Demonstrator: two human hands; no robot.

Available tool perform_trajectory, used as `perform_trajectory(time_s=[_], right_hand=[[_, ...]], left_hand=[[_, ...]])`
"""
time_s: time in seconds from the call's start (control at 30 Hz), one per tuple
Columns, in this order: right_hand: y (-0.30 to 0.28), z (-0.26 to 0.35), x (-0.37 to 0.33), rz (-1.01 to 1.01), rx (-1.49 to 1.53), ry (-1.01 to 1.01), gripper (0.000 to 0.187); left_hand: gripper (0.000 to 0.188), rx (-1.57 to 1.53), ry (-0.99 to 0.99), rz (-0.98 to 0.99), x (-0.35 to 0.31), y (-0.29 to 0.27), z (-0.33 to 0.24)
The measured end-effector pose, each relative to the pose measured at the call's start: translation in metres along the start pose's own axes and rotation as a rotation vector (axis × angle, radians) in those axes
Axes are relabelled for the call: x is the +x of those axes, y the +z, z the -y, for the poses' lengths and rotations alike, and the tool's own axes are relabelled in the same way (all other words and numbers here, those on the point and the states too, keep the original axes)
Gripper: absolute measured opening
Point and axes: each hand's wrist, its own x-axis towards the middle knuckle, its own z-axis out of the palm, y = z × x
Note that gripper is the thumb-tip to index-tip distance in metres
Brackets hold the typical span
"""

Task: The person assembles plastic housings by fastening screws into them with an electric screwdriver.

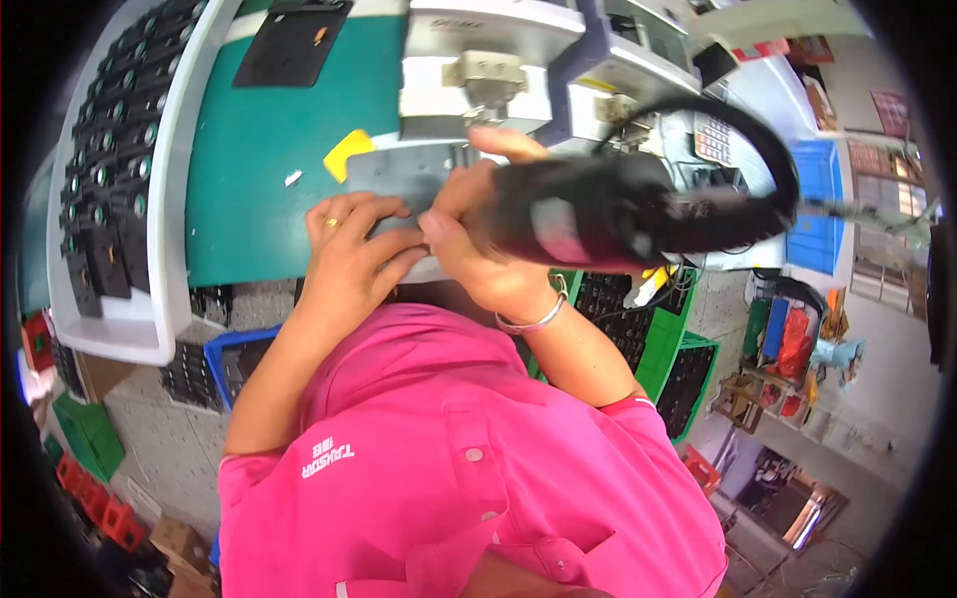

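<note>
My left hand [344, 249], with a ring on one finger, curls its fingers against the near part of a dark grey flat plate [389, 171] on the green bench mat [264, 189]. Whatever lies under those fingertips is hidden. Close beside it is my right hand [488, 274], a bracelet at its wrist, closed round a black cylindrical tool [568, 214], blurred, with a thick black cable [783, 164] looping from its top end; it looks like a power screwdriver. The tool covers much of this hand, and its tip cannot be seen. One right finger stretches toward a metal fixture [488, 75].
Behind the plate stands a white box-shaped machine [429, 100], with a second machine [638, 65] to its right. A yellow piece [349, 154] and a black panel [294, 45] lie on the mat. At left, a white tray [174, 199] holds rows of black parts. Green crates [663, 344] stand below right.
</note>
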Motion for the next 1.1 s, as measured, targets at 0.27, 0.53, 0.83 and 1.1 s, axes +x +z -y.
perform_trajectory(time_s=[0.27,0.53,0.83,1.1], right_hand=[[-0.096,0.034,0.011,-0.639,0.112,-0.302,0.047],[-0.127,0.021,0.036,-0.705,-0.051,-0.353,0.049],[-0.13,0.013,0.036,-0.721,0.015,-0.273,0.048],[-0.129,0.012,0.037,-0.699,0.04,-0.284,0.048]], left_hand=[[0.015,0.028,-0.063,-0.012,0.001,0.013,-0.019],[0.016,0.108,-0.07,-0.048,0.004,0.017,-0.025],[0.018,0.106,-0.072,-0.04,0.004,0.018,-0.024],[0.018,0.101,-0.066,-0.04,0.003,0.018,-0.024]])
